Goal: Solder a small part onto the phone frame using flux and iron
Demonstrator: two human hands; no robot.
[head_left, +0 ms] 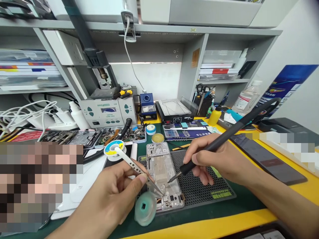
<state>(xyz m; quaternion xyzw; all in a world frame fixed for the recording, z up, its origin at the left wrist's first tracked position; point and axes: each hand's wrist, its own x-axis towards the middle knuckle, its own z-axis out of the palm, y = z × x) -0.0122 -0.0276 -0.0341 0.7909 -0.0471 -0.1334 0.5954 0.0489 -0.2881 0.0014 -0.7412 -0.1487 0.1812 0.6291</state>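
An opened phone frame (160, 169) lies on a black mesh mat (196, 189). My left hand (114, 196) pinches white tweezers (134, 166), whose tips touch the lower part of the phone. My right hand (214, 162) grips a black soldering iron (224, 137) like a pen; its tip hovers just above the phone's middle, right of the tweezer tips. A pale green solder-wick spool (145, 208) rests beside the phone's lower left corner.
A solder wire reel (114, 148) and flux tin (158, 137) sit behind the phone. Parts trays (119, 134), a rework station (107, 111), a hot plate (175, 111) and a yellow bottle (214, 116) line the back. A dark phone panel (266, 161) lies right.
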